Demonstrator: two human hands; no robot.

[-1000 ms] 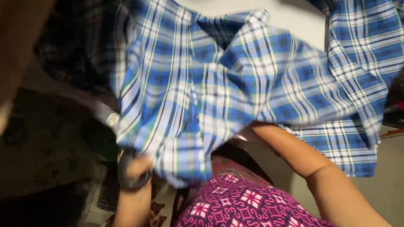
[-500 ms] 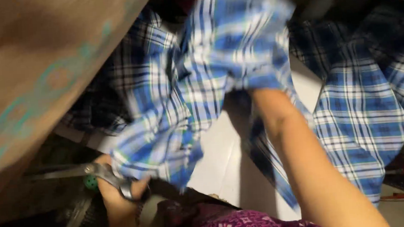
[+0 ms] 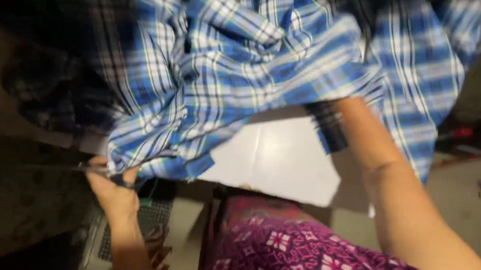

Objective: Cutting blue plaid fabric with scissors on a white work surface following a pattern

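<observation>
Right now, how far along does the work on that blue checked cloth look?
Done: nothing finished shows; no cut or folded piece lies on the white board. In hand: the left hand holds scissors at the lower edge of the blue checked cloth, while the right arm reaches up under it, its hand hidden by the fabric. Left: seemingly most of it, since the cloth hangs bunched and crumpled.
</observation>
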